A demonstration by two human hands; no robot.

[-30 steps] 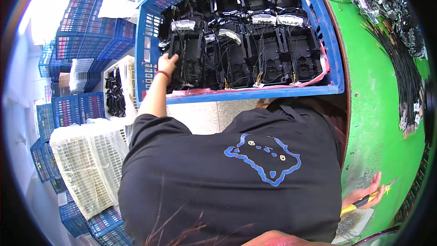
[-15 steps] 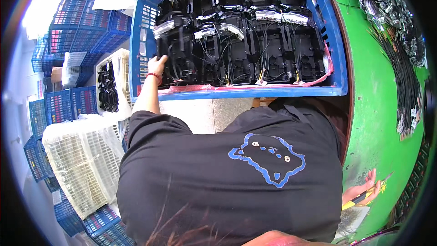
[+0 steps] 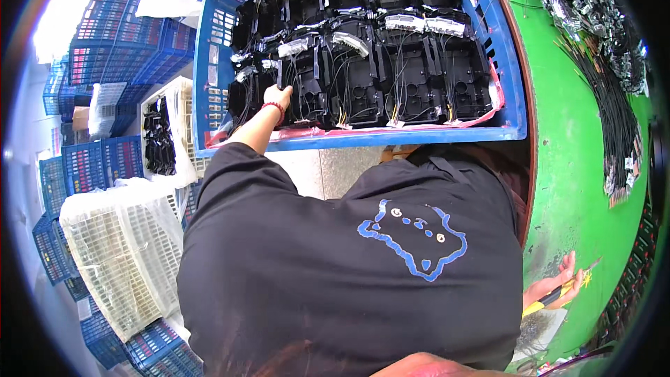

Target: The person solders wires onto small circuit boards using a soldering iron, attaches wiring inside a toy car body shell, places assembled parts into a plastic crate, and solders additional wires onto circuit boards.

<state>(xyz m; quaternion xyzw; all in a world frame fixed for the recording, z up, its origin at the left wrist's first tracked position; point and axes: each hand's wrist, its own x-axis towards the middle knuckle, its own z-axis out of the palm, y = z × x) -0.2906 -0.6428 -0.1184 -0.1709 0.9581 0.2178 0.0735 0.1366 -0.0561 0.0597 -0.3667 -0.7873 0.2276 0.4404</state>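
My left hand [image 3: 278, 95], with a red bead bracelet at the wrist, reaches into a blue plastic crate [image 3: 391, 138]. Its fingers are closed on the edge of a black plastic housing [image 3: 304, 101] in the front row. Several such housings lie in rows, with thin wires and pale strips on them. At the crate's left end, more black parts [image 3: 242, 94] are crowded close together. Over the green table at the lower right, my right hand [image 3: 558, 287] grips a soldering iron [image 3: 551, 299] with a black and yellow handle, its tip pointing away from me.
Bundles of black wires [image 3: 618, 136] and a heap of small parts [image 3: 593, 17] lie on the green table [image 3: 558, 188]. To the left stand stacked blue crates [image 3: 115, 31], a wrapped white crate [image 3: 118, 251] and a pale crate of black parts [image 3: 183, 122].
My left hand has moved right along the crate's front row. The black parts at the left end now sit differently, crowded toward the crate's left wall. My right hand has barely moved.
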